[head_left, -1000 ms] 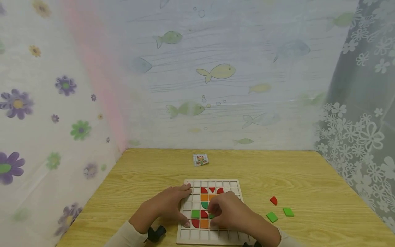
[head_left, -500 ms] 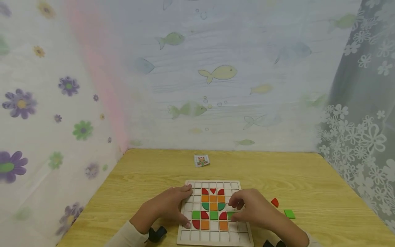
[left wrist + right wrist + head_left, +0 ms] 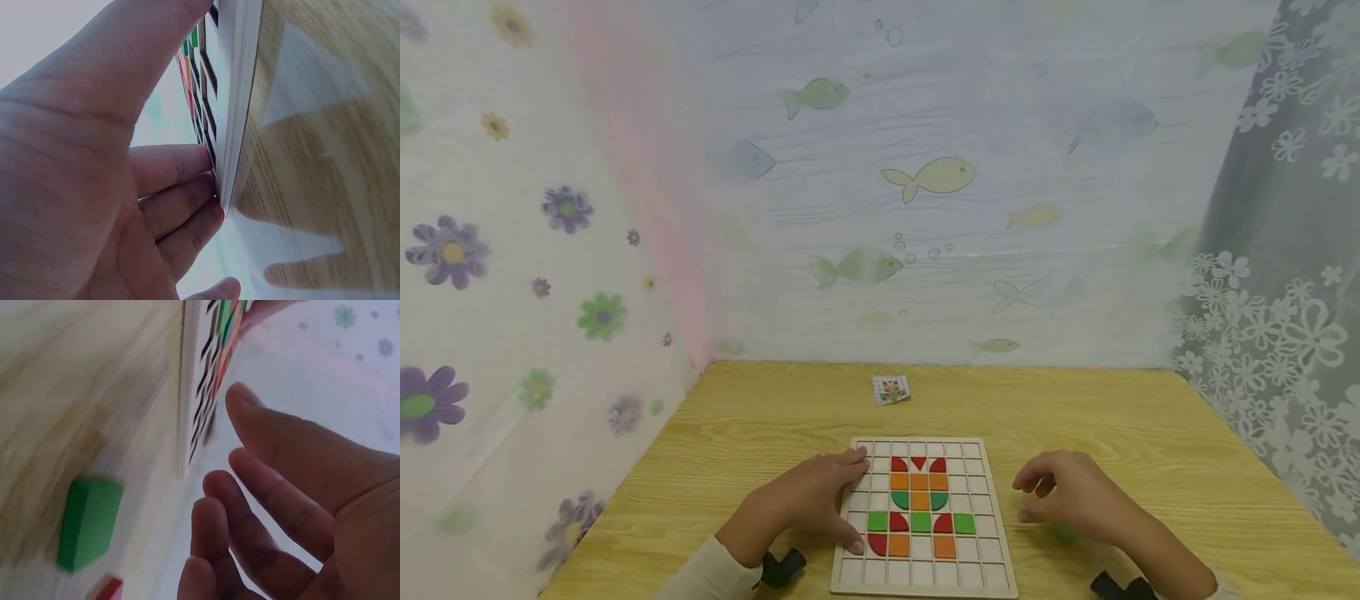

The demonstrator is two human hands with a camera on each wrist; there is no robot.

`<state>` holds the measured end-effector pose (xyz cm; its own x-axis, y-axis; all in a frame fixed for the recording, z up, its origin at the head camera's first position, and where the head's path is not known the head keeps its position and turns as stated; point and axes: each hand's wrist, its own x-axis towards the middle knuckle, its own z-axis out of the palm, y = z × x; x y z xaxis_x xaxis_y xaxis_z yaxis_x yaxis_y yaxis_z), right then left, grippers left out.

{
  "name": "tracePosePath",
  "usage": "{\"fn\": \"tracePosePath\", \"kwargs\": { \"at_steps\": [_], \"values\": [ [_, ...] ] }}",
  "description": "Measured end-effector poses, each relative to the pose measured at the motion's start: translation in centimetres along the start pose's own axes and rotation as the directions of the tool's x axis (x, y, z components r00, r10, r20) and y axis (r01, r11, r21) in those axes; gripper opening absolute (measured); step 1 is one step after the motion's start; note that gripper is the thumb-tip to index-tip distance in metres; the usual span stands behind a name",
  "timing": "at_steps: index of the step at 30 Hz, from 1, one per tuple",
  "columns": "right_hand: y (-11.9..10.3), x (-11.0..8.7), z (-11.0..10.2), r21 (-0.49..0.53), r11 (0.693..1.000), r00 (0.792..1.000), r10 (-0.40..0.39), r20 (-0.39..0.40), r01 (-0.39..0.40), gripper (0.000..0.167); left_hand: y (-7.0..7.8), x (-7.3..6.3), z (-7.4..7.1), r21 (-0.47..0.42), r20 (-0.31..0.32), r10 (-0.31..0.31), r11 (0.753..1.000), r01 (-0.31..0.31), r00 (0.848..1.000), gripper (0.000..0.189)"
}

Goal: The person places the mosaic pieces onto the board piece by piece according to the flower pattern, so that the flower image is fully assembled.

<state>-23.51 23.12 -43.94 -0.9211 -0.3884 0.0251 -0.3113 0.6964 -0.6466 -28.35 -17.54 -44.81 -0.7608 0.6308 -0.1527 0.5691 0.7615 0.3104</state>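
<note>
A pale wooden grid board lies on the table, bearing red, orange and green pieces in a flower-like pattern. My left hand rests along its left side, thumb and fingers spread; the left wrist view shows the fingertips at the board's edge. My right hand hovers right of the board, fingers loosely bent with nothing between them. Under that hand a loose green tile and part of a red piece show in the right wrist view. A green square sits in the board's fourth filled row.
Beyond the board lies a small picture card with a similar coloured pattern on a grid. A fish-print curtain hangs behind the wooden table, with flower-print sheets at both sides.
My right hand has moved off the board to the right, over the loose pieces. The green square it was touching at the right now lies uncovered in a cell. My left hand has stayed.
</note>
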Motion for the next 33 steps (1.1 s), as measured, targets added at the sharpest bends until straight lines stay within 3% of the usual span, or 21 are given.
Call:
{"fn": "tracePosePath", "kwargs": {
  "at_steps": [4,9,22,33],
  "values": [
    [1.7,-0.3,-1.5,0.047,0.999,0.998,-0.02,0.058,0.018,0.033,-0.1,0.0,0.1,0.003,0.003,-0.011,1.0,0.011,1.0,0.114],
    [3.8,-0.4,-3.0,0.11,0.99,0.985,-0.107,0.135,0.092,0.03,-0.2,0.1,0.1,0.004,-0.002,-0.011,1.0,0.011,1.0,0.114],
    [6.0,-0.9,-3.8,0.299,0.938,0.911,-0.268,0.313,0.173,0.028,-0.1,0.0,0.1,0.019,-0.009,-0.001,1.0,0.001,1.0,0.114],
    [5.2,-0.9,-3.3,0.19,0.968,0.931,-0.215,0.294,0.164,0.025,-0.1,0.1,0.1,0.015,-0.014,0.001,1.0,-0.001,1.0,0.114]
  ]
}}
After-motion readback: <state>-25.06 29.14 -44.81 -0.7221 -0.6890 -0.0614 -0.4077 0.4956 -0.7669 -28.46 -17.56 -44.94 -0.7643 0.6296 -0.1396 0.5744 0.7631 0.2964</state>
